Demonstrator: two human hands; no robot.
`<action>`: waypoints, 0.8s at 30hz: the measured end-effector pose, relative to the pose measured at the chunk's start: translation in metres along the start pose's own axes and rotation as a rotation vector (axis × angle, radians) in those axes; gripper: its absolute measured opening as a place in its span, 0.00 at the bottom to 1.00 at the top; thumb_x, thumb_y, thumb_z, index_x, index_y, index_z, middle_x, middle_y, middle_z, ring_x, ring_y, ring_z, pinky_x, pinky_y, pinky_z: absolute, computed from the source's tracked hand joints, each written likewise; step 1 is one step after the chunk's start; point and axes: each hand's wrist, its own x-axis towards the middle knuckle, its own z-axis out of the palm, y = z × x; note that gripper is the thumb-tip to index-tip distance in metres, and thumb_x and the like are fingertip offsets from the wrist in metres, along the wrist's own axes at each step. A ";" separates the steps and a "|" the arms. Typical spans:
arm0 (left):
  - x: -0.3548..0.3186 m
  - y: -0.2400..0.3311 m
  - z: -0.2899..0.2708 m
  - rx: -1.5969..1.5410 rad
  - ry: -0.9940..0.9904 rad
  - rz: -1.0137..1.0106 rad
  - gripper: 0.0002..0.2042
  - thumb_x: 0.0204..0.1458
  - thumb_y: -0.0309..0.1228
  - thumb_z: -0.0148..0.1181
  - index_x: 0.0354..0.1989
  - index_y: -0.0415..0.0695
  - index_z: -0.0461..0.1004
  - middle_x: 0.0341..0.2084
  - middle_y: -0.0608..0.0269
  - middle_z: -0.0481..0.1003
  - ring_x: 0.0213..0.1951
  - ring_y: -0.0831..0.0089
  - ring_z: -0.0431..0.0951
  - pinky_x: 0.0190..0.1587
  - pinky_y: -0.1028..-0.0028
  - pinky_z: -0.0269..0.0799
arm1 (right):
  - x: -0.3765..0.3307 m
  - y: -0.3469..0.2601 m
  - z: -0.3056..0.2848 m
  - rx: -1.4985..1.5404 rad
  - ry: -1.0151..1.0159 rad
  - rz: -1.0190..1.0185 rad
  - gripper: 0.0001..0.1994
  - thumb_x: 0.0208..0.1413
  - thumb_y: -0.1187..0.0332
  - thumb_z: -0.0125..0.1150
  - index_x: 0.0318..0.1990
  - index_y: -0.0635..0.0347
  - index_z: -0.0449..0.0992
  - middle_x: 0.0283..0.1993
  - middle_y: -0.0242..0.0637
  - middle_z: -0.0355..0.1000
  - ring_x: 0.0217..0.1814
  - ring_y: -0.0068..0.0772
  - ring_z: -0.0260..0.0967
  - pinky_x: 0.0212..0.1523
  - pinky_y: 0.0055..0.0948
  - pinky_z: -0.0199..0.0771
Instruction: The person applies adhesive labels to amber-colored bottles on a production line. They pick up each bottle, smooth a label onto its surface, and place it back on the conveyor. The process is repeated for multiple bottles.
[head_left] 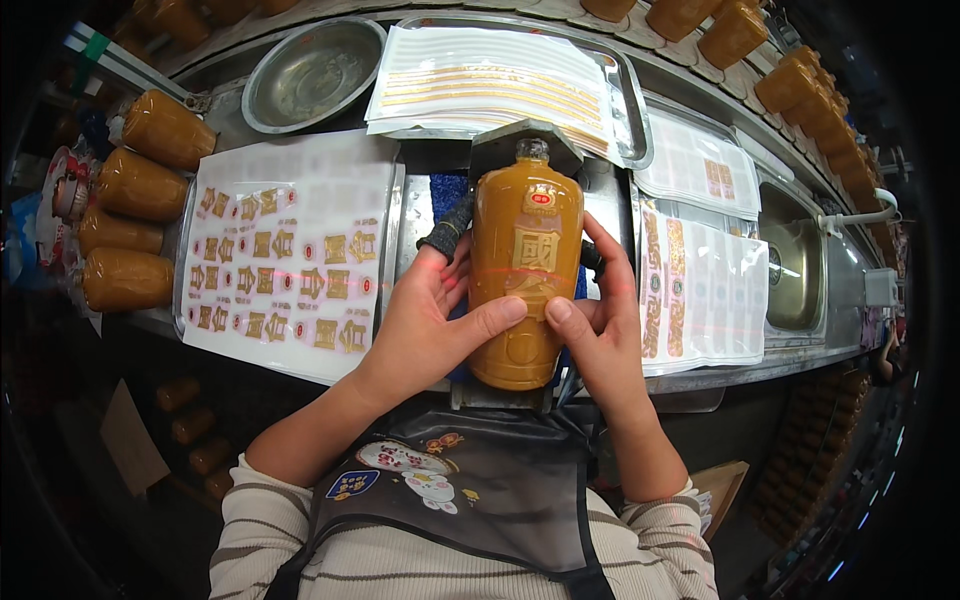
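A glossy caramel-brown bottle [530, 235] lies in a holder in front of me, its neck away from me. Its front bears a small red oval emblem, gold decals and fainter marks lower down. My left hand [435, 310] wraps its left side, thumb pressed on the lower front. From the right, my right hand [608, 335] grips it the same way, and the two thumb tips nearly meet. The fingers behind the bottle are partly hidden. A dark wrapped support [447, 230] flanks it on the left, and a metal plate [500, 150] stands behind its neck. A thin red light line crosses bottle and left hand.
Decal sheets [300, 325] lie left, more sheets [705, 300] right. A tray [640, 110] with gold-striped sheets [490, 80] and a metal bowl [315, 75] stand behind. Several brown bottles [140, 185] line the left; others stand far right. A sink [790, 270] with faucet [860, 212] sits right.
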 end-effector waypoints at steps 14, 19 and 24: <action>-0.001 0.001 -0.001 0.022 -0.013 -0.019 0.37 0.53 0.28 0.70 0.65 0.30 0.52 0.63 0.46 0.61 0.67 0.64 0.62 0.69 0.65 0.57 | 0.000 0.001 0.003 0.011 0.027 -0.017 0.42 0.56 0.70 0.68 0.73 0.60 0.49 0.58 0.37 0.69 0.25 0.05 0.62 0.23 0.09 0.59; -0.001 0.007 0.001 0.018 -0.019 0.005 0.37 0.53 0.28 0.70 0.64 0.27 0.52 0.63 0.45 0.61 0.66 0.64 0.62 0.69 0.65 0.57 | 0.002 -0.001 0.002 0.023 0.009 -0.027 0.40 0.57 0.69 0.67 0.73 0.60 0.49 0.62 0.41 0.66 0.28 0.07 0.66 0.26 0.10 0.63; 0.003 0.014 0.001 -0.048 0.004 -0.060 0.36 0.54 0.29 0.70 0.63 0.26 0.53 0.62 0.44 0.63 0.65 0.65 0.65 0.67 0.67 0.61 | 0.006 -0.007 0.007 0.049 0.040 -0.007 0.34 0.61 0.70 0.61 0.72 0.60 0.50 0.63 0.44 0.65 0.36 0.15 0.74 0.33 0.12 0.73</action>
